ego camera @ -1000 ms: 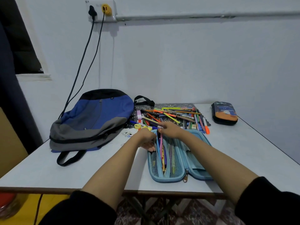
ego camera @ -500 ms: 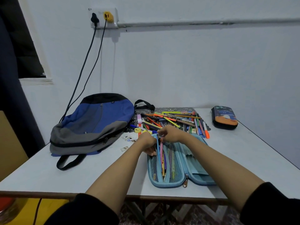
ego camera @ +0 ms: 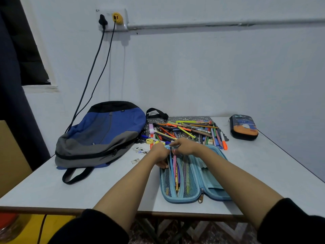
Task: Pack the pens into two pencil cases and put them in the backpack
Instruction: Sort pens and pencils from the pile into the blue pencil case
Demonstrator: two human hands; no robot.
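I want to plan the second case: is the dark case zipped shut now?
It looks shut: the dark case lies flat and closed by the wall, no gap showing.

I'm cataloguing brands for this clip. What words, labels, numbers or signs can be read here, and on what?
None can be read.
Blue and grey fabric backpack: small tags, too small to read.
Dark pencil case with orange picture: cartoon print, no legible words.
Loose coloured pens: barrel printing blurred.
Open light blue pencil case: no text visible.
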